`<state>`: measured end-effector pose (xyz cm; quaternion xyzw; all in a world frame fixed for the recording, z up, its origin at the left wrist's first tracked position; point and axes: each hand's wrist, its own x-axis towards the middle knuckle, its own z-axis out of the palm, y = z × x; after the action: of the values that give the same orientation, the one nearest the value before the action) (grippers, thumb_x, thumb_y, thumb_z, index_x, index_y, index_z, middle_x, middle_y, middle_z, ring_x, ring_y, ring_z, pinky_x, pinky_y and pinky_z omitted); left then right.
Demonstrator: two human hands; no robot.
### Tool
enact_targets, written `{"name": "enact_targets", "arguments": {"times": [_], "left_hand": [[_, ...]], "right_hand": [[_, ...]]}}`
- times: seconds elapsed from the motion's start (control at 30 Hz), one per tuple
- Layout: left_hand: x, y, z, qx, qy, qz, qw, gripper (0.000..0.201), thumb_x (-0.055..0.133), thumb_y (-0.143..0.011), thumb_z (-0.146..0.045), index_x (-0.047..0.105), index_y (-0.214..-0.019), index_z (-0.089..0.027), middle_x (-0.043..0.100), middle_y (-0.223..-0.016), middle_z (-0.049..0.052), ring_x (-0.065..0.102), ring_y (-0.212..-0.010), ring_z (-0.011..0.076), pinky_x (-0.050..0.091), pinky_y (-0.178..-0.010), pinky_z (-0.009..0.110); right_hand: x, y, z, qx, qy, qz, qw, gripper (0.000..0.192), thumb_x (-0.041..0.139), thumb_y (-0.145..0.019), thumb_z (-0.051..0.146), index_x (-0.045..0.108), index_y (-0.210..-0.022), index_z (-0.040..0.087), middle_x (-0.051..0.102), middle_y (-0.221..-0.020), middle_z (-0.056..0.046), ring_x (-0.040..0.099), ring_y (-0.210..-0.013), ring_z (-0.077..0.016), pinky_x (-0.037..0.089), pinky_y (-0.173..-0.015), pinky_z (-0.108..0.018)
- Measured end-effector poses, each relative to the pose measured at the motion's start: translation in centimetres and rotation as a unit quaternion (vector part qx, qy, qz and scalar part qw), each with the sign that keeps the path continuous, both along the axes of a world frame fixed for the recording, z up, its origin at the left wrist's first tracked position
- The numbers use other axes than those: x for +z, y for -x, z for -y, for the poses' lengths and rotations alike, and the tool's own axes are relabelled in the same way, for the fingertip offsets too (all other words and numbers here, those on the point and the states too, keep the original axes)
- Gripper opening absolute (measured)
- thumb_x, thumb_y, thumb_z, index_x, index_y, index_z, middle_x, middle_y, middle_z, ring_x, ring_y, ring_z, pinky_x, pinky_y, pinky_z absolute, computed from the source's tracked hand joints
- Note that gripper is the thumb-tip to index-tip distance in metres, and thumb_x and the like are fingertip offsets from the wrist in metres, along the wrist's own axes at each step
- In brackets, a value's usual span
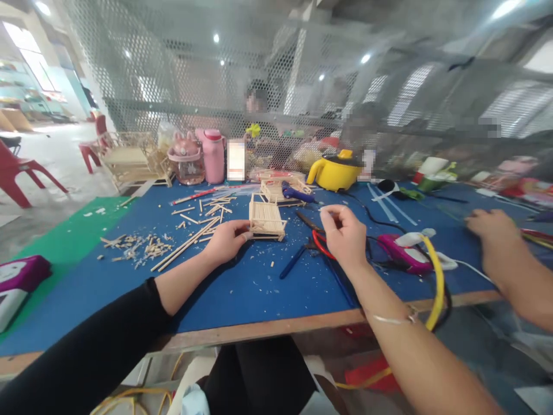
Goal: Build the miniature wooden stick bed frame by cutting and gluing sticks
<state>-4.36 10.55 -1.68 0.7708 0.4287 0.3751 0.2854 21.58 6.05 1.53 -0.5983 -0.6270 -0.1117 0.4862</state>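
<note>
My left hand [228, 239] pinches the left side of a miniature bench [266, 218] made of thin wooden sticks, which rests on the blue tabletop. To its right, my right hand [347, 233] hovers with thumb and fingertips pressed together; whatever they hold is too small to make out. Beneath and beside that hand are scissors [322, 245] with red handles and pliers [294, 262] with blue handles. Behind the bench, a blue glue gun [298, 193] lies on a second small stick-built piece [276, 189].
Loose sticks [190, 239] and offcuts [151, 246] lie to the left. A pink bottle [212, 155] and a yellow pot [337, 172] stand along the mesh screen. A purple power strip [406, 253] with cords sits at right, near another person's hand [492, 227].
</note>
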Motion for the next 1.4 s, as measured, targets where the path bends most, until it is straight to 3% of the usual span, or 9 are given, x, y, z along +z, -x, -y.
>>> {"name": "enact_targets", "arguments": {"times": [0.13,0.33,0.47,0.7,0.83,0.97,1.1,1.23,1.4], "left_hand": [[0.3,0.5,-0.1,-0.006,-0.011,0.035,0.999,0.033,0.053,-0.081,-0.033,0.065,-0.106,-0.015,0.067,-0.081,0.003,0.057,-0.069,0.0144,0.044,-0.068,0.026],[0.8,0.5,0.1,-0.001,-0.005,0.085,0.996,0.036,0.055,-0.079,-0.037,0.064,-0.105,-0.015,0.065,-0.078,0.003,0.056,-0.068,0.0138,0.044,-0.068,0.026],[1.2,0.3,0.4,-0.013,0.004,0.103,0.995,0.036,0.053,-0.080,-0.038,0.062,-0.106,-0.015,0.064,-0.079,0.003,0.055,-0.068,0.0130,0.045,-0.065,0.024],[1.0,0.9,0.0,-0.028,0.005,0.086,0.996,0.037,0.052,-0.082,-0.037,0.061,-0.112,-0.016,0.066,-0.085,0.004,0.057,-0.074,0.0145,0.047,-0.073,0.027],[0.8,1.5,-0.6,-0.045,0.019,0.052,0.997,0.037,0.054,-0.080,-0.036,0.065,-0.110,-0.016,0.070,-0.096,0.006,0.062,-0.085,0.0187,0.048,-0.084,0.032],[0.8,2.2,-0.8,-0.083,0.030,0.016,0.996,0.031,0.056,-0.078,-0.031,0.070,-0.103,-0.019,0.072,-0.102,0.004,0.064,-0.093,0.0203,0.048,-0.089,0.031],[1.2,2.5,-0.6,-0.084,0.026,-0.017,0.996,0.027,0.058,-0.077,-0.028,0.072,-0.099,-0.021,0.073,-0.100,0.002,0.065,-0.090,0.0199,0.049,-0.085,0.030],[1.4,2.5,-0.4,-0.070,0.016,-0.047,0.996,0.026,0.056,-0.077,-0.025,0.072,-0.097,-0.019,0.073,-0.095,0.003,0.065,-0.086,0.0190,0.049,-0.082,0.029],[1.2,2.8,-0.6,-0.048,0.008,-0.076,0.996,0.044,0.057,-0.073,-0.022,0.061,-0.116,-0.017,0.071,-0.086,0.003,0.064,-0.075,0.0168,0.050,-0.074,0.028]], "right_hand": [[-1.1,2.0,5.9,0.080,0.069,0.108,0.989,0.029,0.052,-0.086,0.034,0.064,-0.109,0.021,0.070,-0.099,-0.008,0.063,-0.091,-0.0211,0.048,-0.085,-0.037],[-3.3,3.9,9.2,0.133,0.259,0.252,0.923,0.050,0.043,-0.090,0.049,0.045,-0.137,0.032,0.044,-0.145,-0.006,0.041,-0.131,-0.0300,0.035,-0.102,-0.056],[-2.9,4.1,8.8,0.119,0.285,0.236,0.922,0.051,0.039,-0.091,0.052,0.047,-0.136,0.028,0.043,-0.145,-0.006,0.042,-0.131,-0.0289,0.036,-0.103,-0.054],[-3.5,3.9,9.5,0.096,0.213,0.171,0.957,0.050,0.043,-0.091,0.042,0.047,-0.136,0.021,0.054,-0.136,-0.009,0.050,-0.123,-0.0253,0.041,-0.102,-0.045],[-2.9,4.1,9.5,0.156,0.242,0.229,0.930,0.048,0.043,-0.091,0.032,0.041,-0.140,0.033,0.043,-0.146,-0.002,0.038,-0.133,-0.0281,0.038,-0.103,-0.052],[-2.1,4.6,9.2,0.189,0.276,0.244,0.910,0.043,0.040,-0.093,0.029,0.046,-0.135,0.035,0.050,-0.141,-0.001,0.039,-0.132,-0.0287,0.037,-0.101,-0.054],[-2.2,4.7,8.9,0.187,0.231,0.203,0.933,0.025,0.049,-0.089,0.030,0.064,-0.109,0.026,0.065,-0.118,-0.006,0.052,-0.118,-0.0260,0.043,-0.098,-0.046],[-2.9,3.1,8.8,0.164,0.196,0.151,0.955,0.019,0.047,-0.089,0.023,0.062,-0.077,0.022,0.069,-0.097,-0.006,0.061,-0.105,-0.0213,0.048,-0.091,-0.036],[-2.9,-0.5,8.9,0.153,0.204,0.130,0.958,0.021,0.049,-0.087,0.025,0.064,-0.102,0.025,0.068,-0.113,-0.006,0.062,-0.107,-0.0214,0.050,-0.093,-0.038]]}}
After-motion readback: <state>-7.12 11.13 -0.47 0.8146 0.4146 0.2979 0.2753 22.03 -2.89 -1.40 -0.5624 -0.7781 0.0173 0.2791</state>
